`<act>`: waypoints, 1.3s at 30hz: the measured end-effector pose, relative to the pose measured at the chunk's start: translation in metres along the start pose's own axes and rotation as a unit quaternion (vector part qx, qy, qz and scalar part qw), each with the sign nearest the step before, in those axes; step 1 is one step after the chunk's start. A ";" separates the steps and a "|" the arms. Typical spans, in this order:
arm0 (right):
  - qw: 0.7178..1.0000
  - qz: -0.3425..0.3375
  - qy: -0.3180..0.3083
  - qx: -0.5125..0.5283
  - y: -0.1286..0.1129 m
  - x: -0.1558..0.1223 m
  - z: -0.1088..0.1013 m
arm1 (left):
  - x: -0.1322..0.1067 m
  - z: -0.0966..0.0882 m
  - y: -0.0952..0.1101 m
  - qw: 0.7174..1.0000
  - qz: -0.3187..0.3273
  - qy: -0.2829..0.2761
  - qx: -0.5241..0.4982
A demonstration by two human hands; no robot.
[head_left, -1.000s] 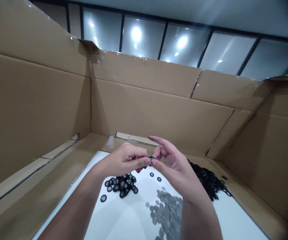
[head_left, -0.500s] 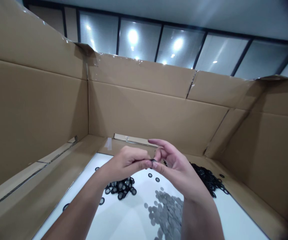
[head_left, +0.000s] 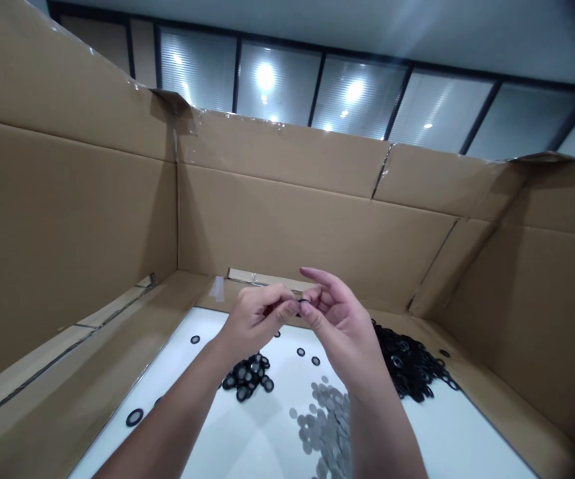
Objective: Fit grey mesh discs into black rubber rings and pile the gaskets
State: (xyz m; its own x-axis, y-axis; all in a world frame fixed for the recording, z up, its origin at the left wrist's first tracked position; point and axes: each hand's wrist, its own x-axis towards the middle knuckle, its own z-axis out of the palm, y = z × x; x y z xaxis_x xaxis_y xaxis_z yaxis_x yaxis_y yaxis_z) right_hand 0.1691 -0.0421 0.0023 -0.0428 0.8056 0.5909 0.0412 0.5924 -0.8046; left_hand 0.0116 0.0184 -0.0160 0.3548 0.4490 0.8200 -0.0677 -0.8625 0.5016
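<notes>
My left hand (head_left: 262,313) and my right hand (head_left: 337,319) meet above the far part of the white board. Between their thumbs and fingers they pinch one small black ring (head_left: 303,302), mostly covered by the fingertips. Whether a grey disc sits in it I cannot tell. The right index finger points up, away from the ring. Below the left hand lies a pile of black rings with grey centres (head_left: 248,376). Loose grey discs (head_left: 330,426) are heaped beside the right forearm. To the right of that arm is a large heap of black rings (head_left: 407,362).
The white board (head_left: 247,446) lies inside a big cardboard box (head_left: 287,226) with tall walls on the left, back and right. Single rings (head_left: 134,417) are scattered on the board's left side and middle. One black ring (head_left: 445,353) rests near the right edge.
Both hands have risen slightly and shifted a little left, still pinching the ring together. More of the black heap at the right now shows.
</notes>
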 end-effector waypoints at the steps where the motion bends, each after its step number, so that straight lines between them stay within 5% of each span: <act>1: 1.000 0.002 -0.011 -0.005 0.001 -0.001 0.000 | 0.001 -0.004 -0.001 1.000 0.012 -0.010 -0.003; 13: 0.997 0.013 -0.074 -0.012 -0.004 -0.003 -0.007 | -0.003 0.005 0.003 0.991 0.096 0.073 0.055; 17: 0.996 0.030 -0.081 -0.019 -0.006 -0.002 -0.015 | -0.002 0.007 0.001 0.994 0.085 0.057 0.038; 22: 0.998 0.029 -0.015 0.045 -0.002 0.002 -0.010 | -0.002 0.011 -0.001 0.998 0.006 0.032 -0.062; 30: 0.991 -0.020 0.082 0.100 0.008 0.006 0.018 | -0.004 0.033 0.000 0.969 -0.061 0.165 -0.173; 39: 0.999 -0.015 0.011 0.030 0.006 0.002 0.010 | -0.003 -0.006 -0.010 0.999 -0.026 -0.013 -0.029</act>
State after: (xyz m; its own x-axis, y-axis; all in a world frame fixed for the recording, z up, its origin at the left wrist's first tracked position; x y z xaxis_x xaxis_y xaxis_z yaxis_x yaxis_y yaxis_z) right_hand 0.1592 -0.0368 -0.0019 -0.0201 0.7878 0.6156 -0.0199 0.6153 -0.7881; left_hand 0.0056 0.0271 -0.0220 0.3830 0.4853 0.7860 -0.1031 -0.8231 0.5585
